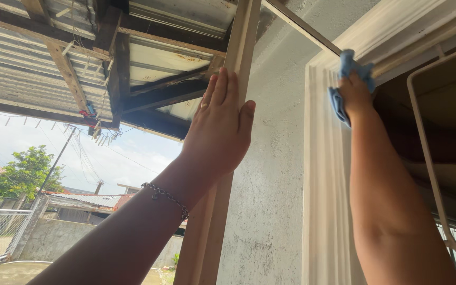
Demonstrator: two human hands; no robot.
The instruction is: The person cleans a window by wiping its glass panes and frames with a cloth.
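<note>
My left hand (218, 125) rests flat, fingers together, against the edge of an open wooden door (241, 42) that stands upright in the middle of the view. A thin chain bracelet (165, 196) circles that wrist. My right hand (355, 95) is raised high and grips a crumpled blue cloth (347, 67), pressing it against the upper corner of the cream moulded door frame (320, 174). Part of the cloth hangs below the hand.
A rough grey plastered wall (273, 174) lies between door and frame. Overhead are a corrugated metal roof and dark wooden beams (149, 100). A white metal bar (428, 158) curves at the right. Outside at left are trees, wires, a fence and low roofs.
</note>
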